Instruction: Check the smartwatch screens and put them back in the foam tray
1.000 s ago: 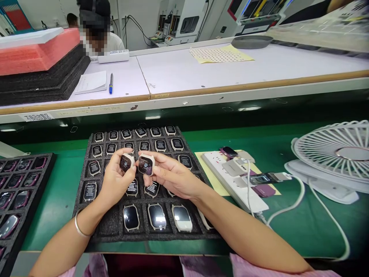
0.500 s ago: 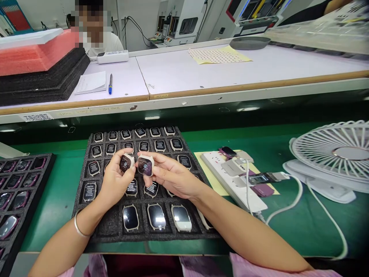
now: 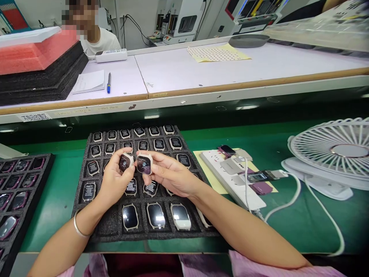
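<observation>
My left hand (image 3: 113, 181) pinches a small beige smartwatch body (image 3: 125, 162) with a lit screen. My right hand (image 3: 170, 175) grips a second beige smartwatch body (image 3: 143, 164), also lit. Both are held side by side, nearly touching, above a black foam tray (image 3: 112, 227). The tray's pockets hold several more watch bodies, some showing text, and three near me (image 3: 156, 215) with dark screens. A silver bangle sits on my left wrist.
A second black tray of purple watch bodies (image 3: 17, 188) lies at the left. To the right are a white power strip (image 3: 230, 184) with chargers and cables, and a white fan (image 3: 331, 154). A raised white bench (image 3: 201, 73) with a pen, papers and foam stacks stands beyond; a person sits behind it.
Both hands keep the two watch bodies together with almost no motion. The view has shifted slightly, and the person behind the bench has moved a little left.
</observation>
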`<act>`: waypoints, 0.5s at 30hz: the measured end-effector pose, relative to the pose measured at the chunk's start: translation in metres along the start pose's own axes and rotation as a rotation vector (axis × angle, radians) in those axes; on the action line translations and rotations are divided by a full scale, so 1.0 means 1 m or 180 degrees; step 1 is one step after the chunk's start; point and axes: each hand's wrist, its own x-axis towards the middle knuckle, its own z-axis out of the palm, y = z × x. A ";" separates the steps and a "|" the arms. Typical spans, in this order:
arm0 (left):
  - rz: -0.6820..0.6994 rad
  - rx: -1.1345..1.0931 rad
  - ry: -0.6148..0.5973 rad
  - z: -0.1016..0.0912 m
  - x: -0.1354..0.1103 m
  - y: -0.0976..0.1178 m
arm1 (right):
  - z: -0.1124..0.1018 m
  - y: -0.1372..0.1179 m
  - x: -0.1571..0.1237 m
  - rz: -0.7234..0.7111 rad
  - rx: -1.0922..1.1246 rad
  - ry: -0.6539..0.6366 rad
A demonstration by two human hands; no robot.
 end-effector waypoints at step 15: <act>-0.0381 -0.0333 0.0112 0.001 0.002 0.002 | -0.004 0.001 0.003 0.0167 0.0028 0.0263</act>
